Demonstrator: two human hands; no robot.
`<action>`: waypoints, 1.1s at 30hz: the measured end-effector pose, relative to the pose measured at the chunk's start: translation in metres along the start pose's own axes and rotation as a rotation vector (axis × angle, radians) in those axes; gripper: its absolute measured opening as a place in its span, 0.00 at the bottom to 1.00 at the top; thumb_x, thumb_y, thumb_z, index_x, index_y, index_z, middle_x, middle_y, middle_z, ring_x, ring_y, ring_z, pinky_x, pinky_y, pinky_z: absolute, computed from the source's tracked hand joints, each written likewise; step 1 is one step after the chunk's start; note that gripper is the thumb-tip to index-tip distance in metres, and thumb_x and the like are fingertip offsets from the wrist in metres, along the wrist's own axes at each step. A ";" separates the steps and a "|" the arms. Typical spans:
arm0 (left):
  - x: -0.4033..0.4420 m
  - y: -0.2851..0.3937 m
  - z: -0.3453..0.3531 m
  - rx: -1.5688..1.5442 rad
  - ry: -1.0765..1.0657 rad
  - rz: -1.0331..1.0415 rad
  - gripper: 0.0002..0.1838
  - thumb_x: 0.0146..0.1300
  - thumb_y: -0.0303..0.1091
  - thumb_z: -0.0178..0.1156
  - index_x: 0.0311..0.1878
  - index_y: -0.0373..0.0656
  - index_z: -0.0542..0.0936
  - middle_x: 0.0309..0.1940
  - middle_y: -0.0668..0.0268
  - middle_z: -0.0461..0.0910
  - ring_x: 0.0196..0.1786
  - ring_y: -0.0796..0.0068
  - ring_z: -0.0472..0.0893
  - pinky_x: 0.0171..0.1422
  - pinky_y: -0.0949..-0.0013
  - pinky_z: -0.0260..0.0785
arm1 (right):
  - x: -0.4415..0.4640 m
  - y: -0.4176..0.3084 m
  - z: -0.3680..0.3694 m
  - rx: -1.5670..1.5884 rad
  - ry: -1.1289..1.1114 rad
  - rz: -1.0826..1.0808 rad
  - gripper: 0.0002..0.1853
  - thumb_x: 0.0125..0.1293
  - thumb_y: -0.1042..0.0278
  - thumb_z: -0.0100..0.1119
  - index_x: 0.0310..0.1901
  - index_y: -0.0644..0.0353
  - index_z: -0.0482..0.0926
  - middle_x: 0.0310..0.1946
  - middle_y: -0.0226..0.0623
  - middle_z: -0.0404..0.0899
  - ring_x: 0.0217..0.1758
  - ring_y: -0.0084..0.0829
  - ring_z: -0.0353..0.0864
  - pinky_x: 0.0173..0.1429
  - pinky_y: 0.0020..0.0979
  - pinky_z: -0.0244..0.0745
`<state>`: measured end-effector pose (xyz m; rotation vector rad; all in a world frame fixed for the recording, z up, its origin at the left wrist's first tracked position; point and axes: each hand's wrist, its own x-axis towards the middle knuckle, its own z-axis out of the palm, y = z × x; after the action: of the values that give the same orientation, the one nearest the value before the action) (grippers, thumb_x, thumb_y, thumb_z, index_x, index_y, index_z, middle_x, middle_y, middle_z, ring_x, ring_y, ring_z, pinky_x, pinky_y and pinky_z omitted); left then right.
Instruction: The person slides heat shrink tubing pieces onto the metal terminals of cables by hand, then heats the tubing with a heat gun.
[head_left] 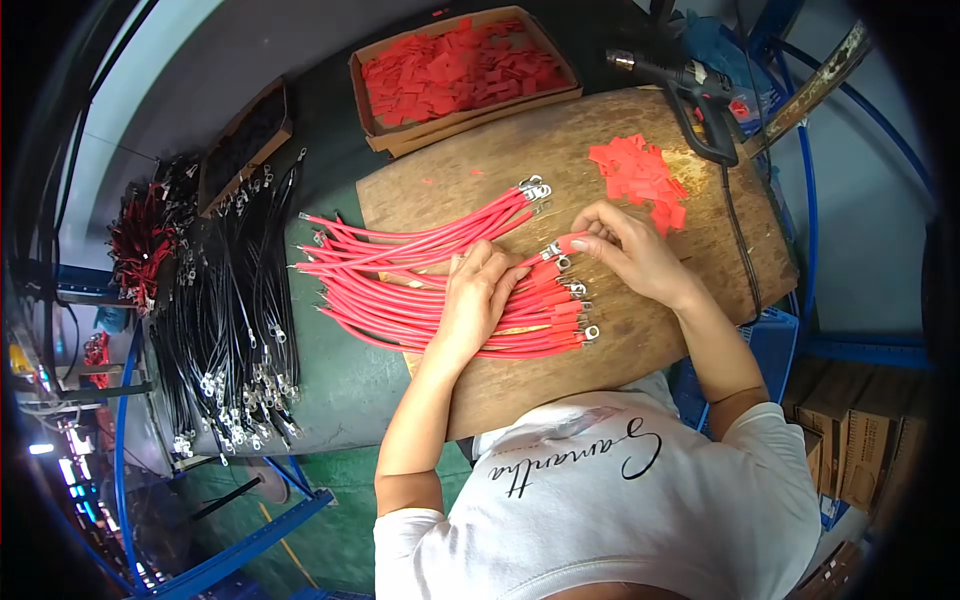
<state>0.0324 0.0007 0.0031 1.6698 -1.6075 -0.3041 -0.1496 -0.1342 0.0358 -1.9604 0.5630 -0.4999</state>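
Observation:
A bundle of red cables (390,312) with metal ring lugs lies across the wooden board, several with red sleeves near their lugs (577,289). My left hand (475,293) rests over the bundle, its fingers closed on one red cable (521,271) near its lug end. At that end, my right hand (632,252) pinches a small red sleeve (572,242) between thumb and fingertips, at the metal lug. Whether the sleeve is around the lug or only beside it, I cannot tell. Farther up lie more red cables (440,238), lugs grouped at the right.
Loose red sleeve pieces (640,175) are heaped on the wooden board (540,140). Behind it stands a cardboard tray (480,112) of red pieces. A heat gun (700,100) lies at the back right, its cord running down the board's right side. Black cables (240,300) cover the left table.

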 end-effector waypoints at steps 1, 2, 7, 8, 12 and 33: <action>0.000 0.000 0.000 0.006 -0.008 0.005 0.05 0.56 0.29 0.62 0.36 0.40 0.80 0.32 0.62 0.72 0.38 0.59 0.74 0.45 0.59 0.62 | 0.001 0.001 0.001 0.007 -0.008 0.011 0.08 0.65 0.69 0.58 0.40 0.64 0.73 0.33 0.33 0.78 0.34 0.20 0.75 0.39 0.24 0.71; 0.000 0.000 0.000 0.006 -0.007 0.004 0.05 0.56 0.29 0.62 0.36 0.40 0.80 0.32 0.62 0.72 0.38 0.59 0.74 0.45 0.59 0.62 | 0.002 0.001 0.003 0.007 -0.009 0.011 0.08 0.65 0.69 0.58 0.40 0.64 0.73 0.33 0.33 0.78 0.34 0.20 0.75 0.39 0.24 0.71; -0.001 0.001 0.000 0.030 -0.017 0.007 0.06 0.56 0.29 0.62 0.37 0.40 0.80 0.32 0.62 0.72 0.40 0.60 0.74 0.47 0.57 0.63 | 0.007 0.005 0.017 -0.192 -0.034 -0.153 0.09 0.63 0.70 0.59 0.42 0.65 0.75 0.36 0.39 0.79 0.38 0.28 0.80 0.40 0.29 0.74; -0.001 0.001 -0.001 0.031 -0.016 0.007 0.06 0.56 0.29 0.62 0.37 0.40 0.80 0.32 0.62 0.72 0.40 0.60 0.74 0.47 0.57 0.63 | 0.008 0.003 0.016 -0.191 -0.034 -0.155 0.09 0.63 0.70 0.59 0.42 0.65 0.75 0.36 0.39 0.79 0.38 0.28 0.80 0.40 0.29 0.74; -0.001 0.002 -0.002 0.053 -0.007 0.042 0.07 0.56 0.29 0.62 0.38 0.40 0.80 0.33 0.62 0.72 0.41 0.60 0.74 0.49 0.57 0.64 | 0.008 0.003 0.016 -0.158 -0.122 -0.156 0.12 0.61 0.72 0.59 0.46 0.63 0.76 0.38 0.42 0.79 0.38 0.34 0.81 0.40 0.32 0.75; 0.002 0.011 -0.003 0.210 0.007 0.116 0.07 0.56 0.27 0.62 0.38 0.38 0.81 0.32 0.61 0.75 0.36 0.61 0.76 0.41 0.64 0.65 | 0.003 0.006 0.003 -0.131 -0.025 -0.145 0.17 0.59 0.73 0.61 0.50 0.62 0.75 0.37 0.37 0.79 0.35 0.27 0.78 0.39 0.28 0.75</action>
<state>0.0266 0.0012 0.0126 1.7206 -1.7734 -0.0716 -0.1466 -0.1367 0.0292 -2.1401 0.4496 -0.5386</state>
